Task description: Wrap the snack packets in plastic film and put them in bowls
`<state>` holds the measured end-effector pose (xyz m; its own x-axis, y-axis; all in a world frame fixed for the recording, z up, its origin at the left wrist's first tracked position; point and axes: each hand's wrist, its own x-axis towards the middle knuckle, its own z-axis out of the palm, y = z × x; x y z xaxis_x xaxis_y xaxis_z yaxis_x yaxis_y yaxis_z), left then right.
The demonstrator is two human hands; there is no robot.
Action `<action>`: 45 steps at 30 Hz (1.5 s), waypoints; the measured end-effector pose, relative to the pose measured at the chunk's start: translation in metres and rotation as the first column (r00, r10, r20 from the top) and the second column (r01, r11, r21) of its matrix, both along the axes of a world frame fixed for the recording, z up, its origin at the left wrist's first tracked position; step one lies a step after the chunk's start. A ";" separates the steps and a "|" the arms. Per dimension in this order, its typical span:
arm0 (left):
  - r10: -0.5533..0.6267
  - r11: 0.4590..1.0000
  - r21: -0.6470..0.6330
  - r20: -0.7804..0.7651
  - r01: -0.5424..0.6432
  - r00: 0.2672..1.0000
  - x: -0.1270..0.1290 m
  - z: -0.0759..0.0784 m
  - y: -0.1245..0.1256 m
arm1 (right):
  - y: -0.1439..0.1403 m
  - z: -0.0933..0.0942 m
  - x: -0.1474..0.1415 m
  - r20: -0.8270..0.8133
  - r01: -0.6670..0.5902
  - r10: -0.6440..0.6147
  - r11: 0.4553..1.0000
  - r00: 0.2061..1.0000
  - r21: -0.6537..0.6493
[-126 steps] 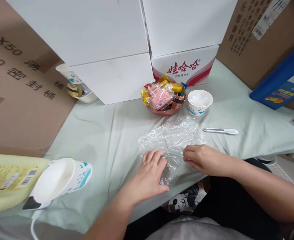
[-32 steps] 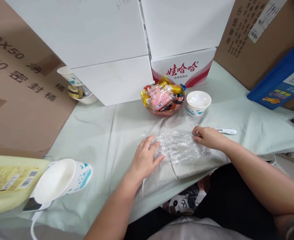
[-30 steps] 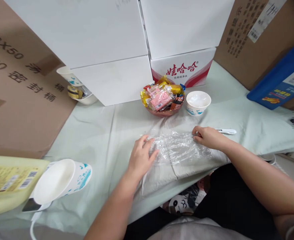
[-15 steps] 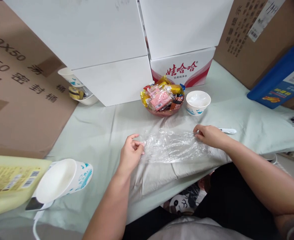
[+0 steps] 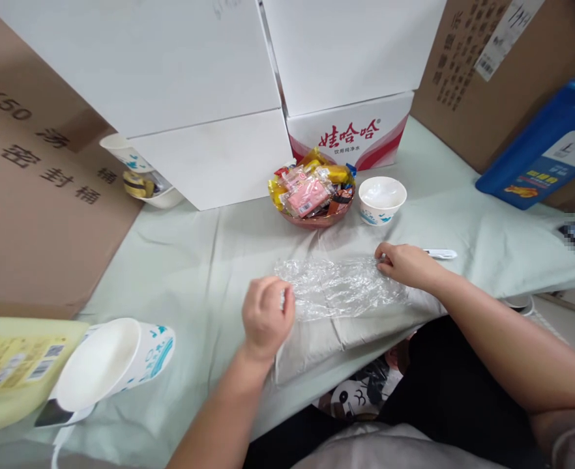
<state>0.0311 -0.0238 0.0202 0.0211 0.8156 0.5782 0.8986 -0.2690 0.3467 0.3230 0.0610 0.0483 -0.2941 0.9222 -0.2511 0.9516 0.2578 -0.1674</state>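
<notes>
A crinkled sheet of clear plastic film (image 5: pixel 336 286) lies stretched out on the cloth-covered table between my two hands. At its left edge, my left hand (image 5: pixel 268 312) is closed into a fist, with the film's end gathered at its fingers. My right hand (image 5: pixel 402 264) pinches the film's upper right edge between thumb and fingers. Just beyond my right hand lies a slim white-handled tool (image 5: pixel 441 254), partly hidden by that hand. Behind the film stands a pinkish bowl (image 5: pixel 311 221) heaped with wrapped snacks (image 5: pixel 309 195), beside a paper cup (image 5: pixel 381 212) with clear plastic inside.
White boxes (image 5: pixel 209 156) stand along the back, flanked by brown cartons (image 5: pixel 33 195). A blue bottle (image 5: pixel 536 156) leans at right. At left, a large paper cup (image 5: pixel 153 352) lies tilted near a yellow container (image 5: pixel 18 371). The table's front edge runs close to my lap.
My left hand has turned over and closed from a loose pinch into a fist, gathering the film's left end. My right hand keeps its hold. The view has shifted slightly.
</notes>
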 end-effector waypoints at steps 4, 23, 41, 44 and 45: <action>-0.416 0.891 -0.286 -0.198 0.354 0.887 0.015 -0.011 -0.001 | 0.001 0.000 0.001 -0.001 -0.001 0.001 1.000 1.000 -0.010; -0.401 0.791 -0.583 -0.264 0.186 0.877 -0.006 -0.008 0.004 | -0.026 0.009 -0.004 0.031 -0.274 0.273 0.962 0.961 0.017; -0.450 0.800 -0.540 -0.251 0.262 0.857 0.010 -0.016 0.000 | -0.032 0.015 -0.013 -0.201 -0.535 0.590 0.801 0.782 0.270; -0.459 0.802 -0.527 -0.241 0.282 0.855 0.008 -0.016 0.002 | -0.038 0.020 -0.013 -0.168 -0.618 0.608 0.786 0.776 -0.008; -0.465 0.804 -0.516 -0.237 0.295 0.853 0.007 -0.016 0.002 | -0.036 0.022 -0.008 -0.118 -0.560 0.550 0.823 0.827 -0.093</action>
